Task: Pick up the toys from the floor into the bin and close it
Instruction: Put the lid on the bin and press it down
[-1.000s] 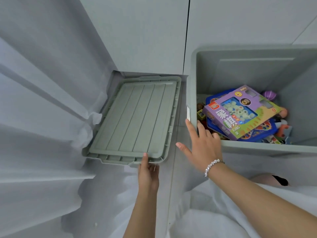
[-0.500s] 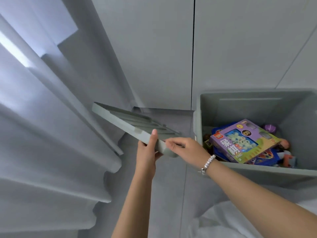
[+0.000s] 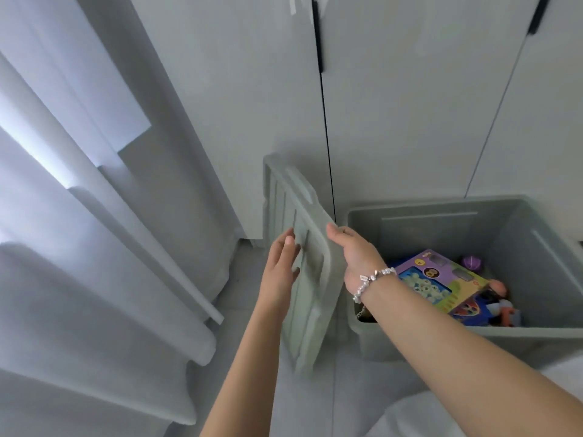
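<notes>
We are in a home, most likely a bedroom or a child's room: pale curtains (image 3: 94, 247) hang in long folds to the floor on our left, tall white wardrobe doors (image 3: 410, 105) with slim dark handles (image 3: 318, 39) rise ahead of us, and a grey-green storage bin (image 3: 441, 339) stands on the light floor (image 3: 347, 398) before them, filled with toys, among them a colourful boxed game (image 3: 441, 280) and small plastic figures

Pale curtains (image 3: 79, 231) left, white wardrobe doors (image 3: 410, 105) behind, grey floor (image 3: 347, 389).
</notes>
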Demonstrator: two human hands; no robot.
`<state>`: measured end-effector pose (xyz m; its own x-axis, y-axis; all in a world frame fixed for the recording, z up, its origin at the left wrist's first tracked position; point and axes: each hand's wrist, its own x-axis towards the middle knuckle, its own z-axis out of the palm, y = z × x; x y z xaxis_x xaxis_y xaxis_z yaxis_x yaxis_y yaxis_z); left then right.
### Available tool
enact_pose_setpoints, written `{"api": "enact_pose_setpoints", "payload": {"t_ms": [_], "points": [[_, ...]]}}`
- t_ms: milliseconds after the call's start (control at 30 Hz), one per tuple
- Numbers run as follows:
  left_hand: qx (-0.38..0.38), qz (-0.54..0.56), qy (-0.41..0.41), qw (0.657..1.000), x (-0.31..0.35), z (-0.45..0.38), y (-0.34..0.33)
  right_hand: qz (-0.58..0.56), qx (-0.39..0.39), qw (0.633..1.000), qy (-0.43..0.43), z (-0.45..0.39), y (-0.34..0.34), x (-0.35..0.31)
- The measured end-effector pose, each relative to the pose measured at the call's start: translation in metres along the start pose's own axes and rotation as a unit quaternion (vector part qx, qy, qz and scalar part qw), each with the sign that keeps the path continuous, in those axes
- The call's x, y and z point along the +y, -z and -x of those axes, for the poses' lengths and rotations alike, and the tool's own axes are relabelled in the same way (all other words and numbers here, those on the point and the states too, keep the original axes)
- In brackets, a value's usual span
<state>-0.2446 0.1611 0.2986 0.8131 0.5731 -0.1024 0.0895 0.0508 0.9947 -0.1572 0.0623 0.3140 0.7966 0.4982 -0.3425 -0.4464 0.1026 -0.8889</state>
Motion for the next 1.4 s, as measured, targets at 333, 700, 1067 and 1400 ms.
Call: {"api": "enact_pose_setpoints", "payload": {"t_ms": [333,700,1067,1400], "points": [[-0.142,-0.187,-0.009,0.972,-0.014,-0.006,-0.095,-0.287,0.046,0.957,0.001,0.022,0.145,-0.058],[-0.198,-0.411,-0.084,0.886,-0.055,-0.003,-0.237,-0.212,0.184,0.96,-0.003,0.041,0.275,-0.058],[-0.222,-0.415,-0.067,0.88,-0.083,-0.008,-0.239,0.288,0.348,0.892,-0.03,0.021,0.31,-0.022],[0.021,-0.52,0.032,0.854,-0.139,-0.033,-0.113,0.579,0.345,0.731,-0.105,0.0,0.323,0.026]]}}
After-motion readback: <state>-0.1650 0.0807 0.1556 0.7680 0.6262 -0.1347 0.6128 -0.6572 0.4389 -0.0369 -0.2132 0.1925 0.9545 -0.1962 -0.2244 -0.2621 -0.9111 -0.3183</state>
